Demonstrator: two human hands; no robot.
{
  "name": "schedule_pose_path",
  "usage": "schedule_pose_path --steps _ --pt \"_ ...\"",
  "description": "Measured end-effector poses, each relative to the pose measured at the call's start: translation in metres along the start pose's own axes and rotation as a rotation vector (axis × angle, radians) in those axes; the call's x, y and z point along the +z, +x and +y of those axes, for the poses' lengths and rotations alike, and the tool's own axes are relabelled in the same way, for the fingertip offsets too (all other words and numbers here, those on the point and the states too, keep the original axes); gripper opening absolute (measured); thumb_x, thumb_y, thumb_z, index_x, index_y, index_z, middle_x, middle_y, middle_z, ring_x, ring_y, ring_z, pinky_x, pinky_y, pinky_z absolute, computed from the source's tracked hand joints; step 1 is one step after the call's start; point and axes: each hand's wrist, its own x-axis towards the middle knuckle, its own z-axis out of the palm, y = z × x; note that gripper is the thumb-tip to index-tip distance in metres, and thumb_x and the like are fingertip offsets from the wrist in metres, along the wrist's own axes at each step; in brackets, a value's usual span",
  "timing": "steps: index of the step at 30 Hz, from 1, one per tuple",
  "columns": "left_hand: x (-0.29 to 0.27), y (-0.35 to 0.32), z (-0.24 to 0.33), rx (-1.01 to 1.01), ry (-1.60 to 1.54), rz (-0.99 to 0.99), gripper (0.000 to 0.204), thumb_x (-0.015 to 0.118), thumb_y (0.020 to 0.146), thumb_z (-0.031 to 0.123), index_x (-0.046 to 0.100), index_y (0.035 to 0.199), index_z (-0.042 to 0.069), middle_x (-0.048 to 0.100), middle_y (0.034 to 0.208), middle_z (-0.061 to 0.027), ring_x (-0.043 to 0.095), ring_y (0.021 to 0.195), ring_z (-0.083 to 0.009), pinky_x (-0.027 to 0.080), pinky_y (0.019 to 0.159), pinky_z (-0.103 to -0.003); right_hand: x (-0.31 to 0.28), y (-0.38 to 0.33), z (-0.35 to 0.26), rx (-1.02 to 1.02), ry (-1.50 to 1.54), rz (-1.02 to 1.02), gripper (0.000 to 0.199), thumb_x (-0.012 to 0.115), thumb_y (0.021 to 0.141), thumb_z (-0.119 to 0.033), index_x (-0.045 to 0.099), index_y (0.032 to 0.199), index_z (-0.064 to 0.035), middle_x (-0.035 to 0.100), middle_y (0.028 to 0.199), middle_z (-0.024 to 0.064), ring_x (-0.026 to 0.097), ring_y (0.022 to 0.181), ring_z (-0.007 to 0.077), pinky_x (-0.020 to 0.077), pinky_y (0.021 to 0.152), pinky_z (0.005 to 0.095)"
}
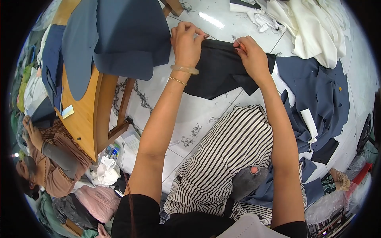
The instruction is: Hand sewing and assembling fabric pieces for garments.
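Observation:
A dark navy piece of fabric [222,71] hangs stretched between both hands above the white tiled floor. My left hand [185,43] pinches its top left edge; a pale bangle and a thin bead bracelet sit on that wrist. My right hand [251,55] pinches the top right edge, with a small thin tool or thread end at the fingertips, too small to tell which. A black-and-white striped cloth [226,158] lies over my lap below the arms.
A wooden table [85,119] draped with blue fabric [119,35] stands at the left. Another person [51,162] sits low at the far left. Blue garment pieces [317,91] and cream cloth [313,27] lie on the floor at the right. Thread scraps litter the tiles.

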Motion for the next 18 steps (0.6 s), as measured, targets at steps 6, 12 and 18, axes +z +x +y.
schedule_pose_path --steps 6,12,18 --pt "0.006 -0.009 0.019 0.069 0.058 -0.198 0.018 0.078 0.07 0.026 0.071 0.083 0.016 0.053 0.107 0.002 0.043 0.108 -0.0244 0.034 0.089 -0.039 -0.003 0.0 0.001 0.007 -0.028 -0.005 0.013 0.062 0.084 -0.007 0.061 0.097 -0.0095 0.059 0.094 0.0057 0.062 0.083 0.0292 0.0484 0.072 0.037" --pt "-0.001 0.0 0.02 0.036 0.02 -0.212 0.015 0.078 0.071 0.025 0.07 0.078 0.015 0.053 0.108 0.0038 0.045 0.107 -0.0233 0.034 0.09 -0.04 0.0 0.0 0.002 -0.007 -0.035 0.002 0.014 0.062 0.084 -0.008 0.061 0.098 -0.0096 0.059 0.094 0.0055 0.062 0.083 0.0289 0.0487 0.071 0.0374" --pt "-0.001 0.003 0.022 0.029 0.084 -0.305 0.014 0.078 0.071 0.024 0.07 0.076 0.014 0.054 0.106 0.0031 0.046 0.107 -0.0233 0.034 0.089 -0.041 -0.001 -0.001 0.003 -0.01 -0.03 0.005 0.015 0.062 0.084 -0.008 0.06 0.098 -0.0098 0.059 0.094 0.0051 0.062 0.084 0.0288 0.0491 0.071 0.0373"
